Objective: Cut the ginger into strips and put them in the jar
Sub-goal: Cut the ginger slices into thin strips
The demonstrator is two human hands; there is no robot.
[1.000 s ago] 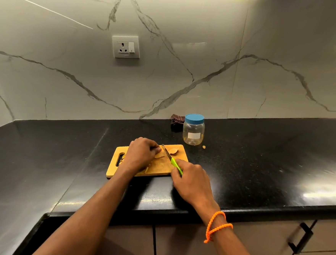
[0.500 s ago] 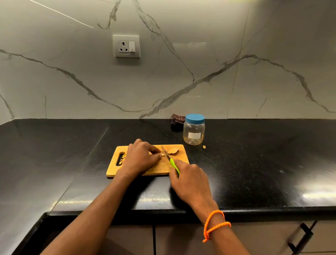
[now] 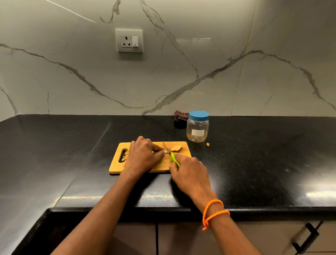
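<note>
Your left hand (image 3: 143, 157) pins a ginger piece (image 3: 164, 151) under curled fingers (image 3: 157, 147) on the cutting board (image 3: 185, 151). Your right hand (image 3: 189, 173) grips the knife (image 3: 170, 154), blade touching it.

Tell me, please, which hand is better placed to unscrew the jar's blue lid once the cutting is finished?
Probably the right hand: the jar stands beyond the board's right end, on its side. It must first set down the knife. The left hand is pinning ginger.

1 board (image 3: 183, 148), 1 knife (image 3: 171, 156), 1 jar (image 3: 197, 127), 1 big ginger pc (image 3: 176, 148), 2 hands (image 3: 143, 155) (image 3: 191, 174), 1 cloth (image 3: 180, 116).
</note>
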